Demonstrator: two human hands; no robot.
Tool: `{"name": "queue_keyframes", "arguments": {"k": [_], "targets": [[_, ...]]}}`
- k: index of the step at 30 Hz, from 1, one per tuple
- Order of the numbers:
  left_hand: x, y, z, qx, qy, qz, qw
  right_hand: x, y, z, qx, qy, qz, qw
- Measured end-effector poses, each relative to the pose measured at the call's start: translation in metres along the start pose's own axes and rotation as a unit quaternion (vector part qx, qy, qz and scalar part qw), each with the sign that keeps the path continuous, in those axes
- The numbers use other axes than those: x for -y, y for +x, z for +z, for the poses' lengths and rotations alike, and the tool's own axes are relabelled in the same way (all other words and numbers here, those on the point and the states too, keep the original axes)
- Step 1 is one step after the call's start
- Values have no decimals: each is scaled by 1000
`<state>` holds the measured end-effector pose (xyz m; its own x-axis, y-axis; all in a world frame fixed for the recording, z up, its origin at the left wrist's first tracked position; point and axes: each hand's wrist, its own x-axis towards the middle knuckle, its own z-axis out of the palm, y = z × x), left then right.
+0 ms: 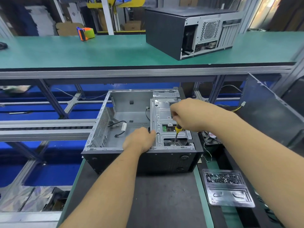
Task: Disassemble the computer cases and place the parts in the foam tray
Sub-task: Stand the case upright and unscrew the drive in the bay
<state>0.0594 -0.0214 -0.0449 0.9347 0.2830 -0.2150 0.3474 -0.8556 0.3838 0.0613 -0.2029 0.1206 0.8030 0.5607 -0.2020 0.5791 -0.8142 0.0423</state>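
Note:
An open black computer case (115, 158) lies on its side on the dark mat in front of me, its inside mostly bare apart from loose black cables (119, 124). A silver drive cage (162, 116) fills its right side. My left hand (139, 140) holds the cage's left edge near the case's front rim. My right hand (189, 114) grips a yellow-handled screwdriver (177, 130), whose shaft points down into the cage's lower opening. A second, closed black case (166, 30) stands on the green upper shelf at the back right.
A clear plastic tray (228, 188) holding several dark screws lies at the right of the mat. A removed side panel (269, 111) leans at the right. A fan and wires (211, 137) lie beside the case. An orange-green tape dispenser (85, 33) sits on the shelf.

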Motion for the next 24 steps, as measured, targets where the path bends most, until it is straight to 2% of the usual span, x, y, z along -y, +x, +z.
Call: {"name": "queue_keyframes", "arguments": {"k": [6, 9, 13, 15, 19, 24], "targets": [[-1, 0, 0, -9, 15, 0, 1000, 5, -8, -8, 51, 93, -59, 993], [-2, 0, 0, -6, 19, -3, 1000, 5, -8, -7, 64, 119, -56, 989], [0, 0, 1, -3, 7, -1, 1000, 4, -3, -3, 30, 31, 47, 998], [0, 0, 1, -3, 3, 0, 1000, 3, -1, -2, 2, -14, 65, 998], [-1, 0, 0, -3, 2, -2, 1000, 3, -2, 0, -6, -3, 9, 1000], [-2, 0, 1, -4, 10, -5, 1000, 2, -5, -7, 42, 86, -49, 994]]}}
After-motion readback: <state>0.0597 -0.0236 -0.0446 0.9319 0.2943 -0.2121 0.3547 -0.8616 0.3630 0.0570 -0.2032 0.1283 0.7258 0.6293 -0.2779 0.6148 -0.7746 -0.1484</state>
